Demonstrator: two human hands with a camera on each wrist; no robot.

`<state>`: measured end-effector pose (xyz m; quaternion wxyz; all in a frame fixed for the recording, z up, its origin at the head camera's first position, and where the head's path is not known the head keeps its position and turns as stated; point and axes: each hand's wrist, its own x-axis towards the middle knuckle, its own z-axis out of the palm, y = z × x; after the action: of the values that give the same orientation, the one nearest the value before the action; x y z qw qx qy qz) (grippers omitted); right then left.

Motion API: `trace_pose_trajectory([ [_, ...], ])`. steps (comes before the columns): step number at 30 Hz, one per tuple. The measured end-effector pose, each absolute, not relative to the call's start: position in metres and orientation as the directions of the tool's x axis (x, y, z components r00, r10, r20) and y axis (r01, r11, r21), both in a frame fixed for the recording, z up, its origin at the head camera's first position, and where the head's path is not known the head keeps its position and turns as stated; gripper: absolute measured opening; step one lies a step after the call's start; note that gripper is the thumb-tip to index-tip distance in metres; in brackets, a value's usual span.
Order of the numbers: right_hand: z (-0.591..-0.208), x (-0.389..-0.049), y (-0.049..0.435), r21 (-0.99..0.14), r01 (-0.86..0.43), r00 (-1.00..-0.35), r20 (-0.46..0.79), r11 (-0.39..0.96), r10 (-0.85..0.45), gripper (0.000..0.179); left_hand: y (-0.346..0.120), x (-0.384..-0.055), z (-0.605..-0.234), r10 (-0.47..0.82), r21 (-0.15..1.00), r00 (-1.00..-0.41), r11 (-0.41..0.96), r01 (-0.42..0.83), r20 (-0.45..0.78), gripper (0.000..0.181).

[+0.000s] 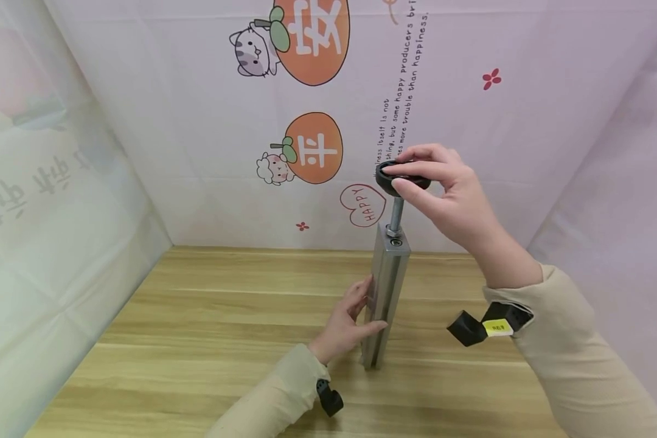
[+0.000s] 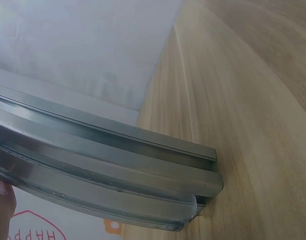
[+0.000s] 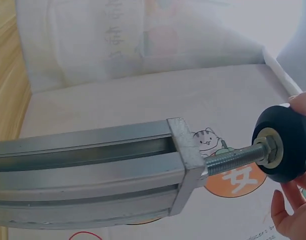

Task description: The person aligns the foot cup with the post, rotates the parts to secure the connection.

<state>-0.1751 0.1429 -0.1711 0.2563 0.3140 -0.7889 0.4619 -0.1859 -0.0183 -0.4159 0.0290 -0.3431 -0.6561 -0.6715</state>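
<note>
An aluminium extrusion profile [image 1: 390, 280] stands upright on the wooden table, leaning slightly. My left hand [image 1: 339, 328] grips it around its lower half, the thumb across the near side and the fingers on the far side. From the end plate [image 3: 185, 150] on top rises a threaded rod [image 1: 396, 214], with a nut at its base. That rod carries a round black levelling foot [image 3: 278, 145], with another nut under it. My right hand [image 1: 462, 198] holds the foot by its rim, thumb on the near side and fingers over the top. In the left wrist view the profile's lower end [image 2: 193, 185] meets the table.
The wood-grain table [image 1: 208, 340] reaches back to a printed white cloth [image 1: 213, 182] hanging behind the profile. More white cloth hangs at the left [image 1: 49, 182] and right [image 1: 597, 201]. Black camera mounts [image 1: 468, 328] sit on both wrists.
</note>
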Motion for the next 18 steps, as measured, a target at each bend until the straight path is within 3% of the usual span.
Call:
trace_pose_trajectory([
  [7, -0.1630, -0.1681, 0.1372, -0.441, -0.694, -0.662, 0.702, 0.569, -0.263, 0.022, -0.0194, -0.1866, -0.4172, 0.419, 0.876, -0.777, -0.118, 0.467, 0.470, 0.082],
  [14, -0.1650, -0.1669, 0.1343, -0.243, -0.732, -0.531, 0.788, 0.636, -0.310, 0.023, -0.0198, -0.1862, -0.4183, 0.418, 0.874, -0.774, -0.125, 0.469, 0.475, 0.082],
  [18, -0.1695, -0.1686, 0.1386, -0.225, -0.766, -0.474, 0.831, 0.603, -0.292, 0.027, -0.0197, -0.1858, -0.4180, 0.431, 0.882, -0.775, -0.126, 0.455, 0.462, 0.082],
])
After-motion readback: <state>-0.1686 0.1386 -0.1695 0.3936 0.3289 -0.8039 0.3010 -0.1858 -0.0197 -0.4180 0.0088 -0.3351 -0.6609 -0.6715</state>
